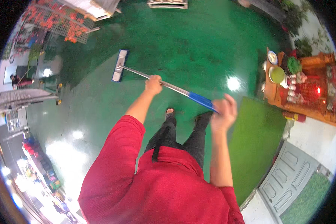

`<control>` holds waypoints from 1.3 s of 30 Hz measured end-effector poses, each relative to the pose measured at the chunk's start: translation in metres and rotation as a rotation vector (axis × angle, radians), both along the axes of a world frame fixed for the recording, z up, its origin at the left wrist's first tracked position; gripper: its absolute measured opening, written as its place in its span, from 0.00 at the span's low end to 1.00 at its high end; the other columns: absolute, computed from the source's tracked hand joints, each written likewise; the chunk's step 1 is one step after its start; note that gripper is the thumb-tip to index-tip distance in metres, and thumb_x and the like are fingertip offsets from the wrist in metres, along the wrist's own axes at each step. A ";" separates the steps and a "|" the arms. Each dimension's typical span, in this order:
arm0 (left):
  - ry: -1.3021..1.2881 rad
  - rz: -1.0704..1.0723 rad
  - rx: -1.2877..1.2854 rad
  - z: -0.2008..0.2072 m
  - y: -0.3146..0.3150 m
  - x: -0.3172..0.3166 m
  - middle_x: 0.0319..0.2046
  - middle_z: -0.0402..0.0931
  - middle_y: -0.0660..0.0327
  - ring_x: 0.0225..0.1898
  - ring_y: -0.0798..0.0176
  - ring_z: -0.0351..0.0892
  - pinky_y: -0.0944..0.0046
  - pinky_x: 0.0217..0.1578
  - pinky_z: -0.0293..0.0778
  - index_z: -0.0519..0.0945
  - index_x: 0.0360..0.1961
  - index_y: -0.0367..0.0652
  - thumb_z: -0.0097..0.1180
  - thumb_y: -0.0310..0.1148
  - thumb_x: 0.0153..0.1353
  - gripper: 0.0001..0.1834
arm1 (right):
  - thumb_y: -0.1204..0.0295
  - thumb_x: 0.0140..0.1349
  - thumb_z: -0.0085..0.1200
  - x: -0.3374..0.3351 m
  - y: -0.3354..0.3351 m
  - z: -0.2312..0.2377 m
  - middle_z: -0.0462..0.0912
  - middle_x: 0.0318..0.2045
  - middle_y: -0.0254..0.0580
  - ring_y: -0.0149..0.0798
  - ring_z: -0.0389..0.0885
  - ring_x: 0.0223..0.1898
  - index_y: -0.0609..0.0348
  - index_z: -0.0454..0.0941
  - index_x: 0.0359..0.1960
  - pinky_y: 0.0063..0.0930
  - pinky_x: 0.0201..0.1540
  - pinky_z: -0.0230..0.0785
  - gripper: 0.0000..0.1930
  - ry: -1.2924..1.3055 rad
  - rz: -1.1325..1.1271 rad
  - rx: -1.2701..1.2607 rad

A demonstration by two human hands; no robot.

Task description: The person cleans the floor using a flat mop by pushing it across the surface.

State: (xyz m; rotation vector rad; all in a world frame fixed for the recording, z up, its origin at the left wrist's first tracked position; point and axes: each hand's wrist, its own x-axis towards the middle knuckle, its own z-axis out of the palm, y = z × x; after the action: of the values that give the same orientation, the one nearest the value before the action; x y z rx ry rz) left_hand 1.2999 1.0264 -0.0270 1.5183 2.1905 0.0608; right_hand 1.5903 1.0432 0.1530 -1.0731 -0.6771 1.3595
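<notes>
A flat mop [175, 89] slants across in front of me, with a metal pole and a blue grip at its upper end. Its white and blue rectangular head [120, 65] rests on the green floor [198, 41], ahead and to the left. My left hand [153, 84] is closed around the metal pole about a third of the way up from the head. At the end of the blue grip is my right hand [224, 112], somewhat blurred, its fingers curled at the handle.
A wooden altar [313, 86] with bowls and a red glow stands to the right. Beside it lies a bright green mat [255, 145], near a grey panelled door [289, 175]. At the far left is a rack with orange flowers [72, 31]. Shelves of goods [41, 164] line the lower left.
</notes>
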 end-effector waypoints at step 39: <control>-0.422 -0.466 0.653 0.075 0.010 0.144 0.27 0.68 0.63 0.34 0.59 0.69 0.57 0.32 0.61 0.66 0.34 0.49 0.51 0.52 0.49 0.20 | 0.60 0.51 0.55 0.011 0.013 0.164 0.78 0.33 0.48 0.48 0.77 0.30 0.48 0.73 0.47 0.34 0.32 0.68 0.21 -2.041 1.164 0.472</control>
State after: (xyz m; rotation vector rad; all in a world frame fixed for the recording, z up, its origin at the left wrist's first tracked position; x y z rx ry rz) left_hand 1.4435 1.0365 0.0482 2.0825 1.5009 0.9250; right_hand 1.6009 1.0557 0.3168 -1.4103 -3.2306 0.2277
